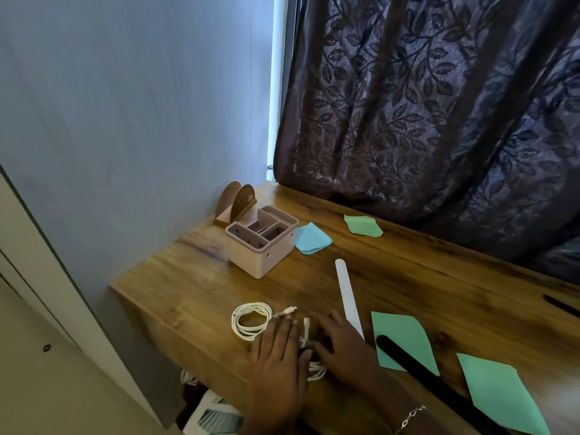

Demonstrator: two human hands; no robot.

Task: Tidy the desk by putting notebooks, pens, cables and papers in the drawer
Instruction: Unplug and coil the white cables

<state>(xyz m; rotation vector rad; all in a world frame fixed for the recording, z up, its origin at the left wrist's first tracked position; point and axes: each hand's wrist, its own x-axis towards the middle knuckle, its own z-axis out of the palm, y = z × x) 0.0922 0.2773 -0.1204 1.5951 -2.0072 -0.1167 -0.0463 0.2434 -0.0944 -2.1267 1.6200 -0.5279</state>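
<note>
Cable step: left hand (276, 350) and right hand (343, 343) press flat, fingers straight, on white coiled cable (251, 321) at 6 o'clock. Next probably needs the loops bunched.

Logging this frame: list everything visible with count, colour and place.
desk: one, wooden, under everything
cable: one, white, coiled, front left
organiser box: one, pink, back left
bookend: one, brown, behind the box
blue paper: one, right of box
green papers: three, by curtain, mid right, front right
white strip: one, centre
black strip: one, across middle green paper
curtain: one, dark, behind desk
left hand: one, resting on cable
right hand: one, touching cable, bracelet on wrist
</note>
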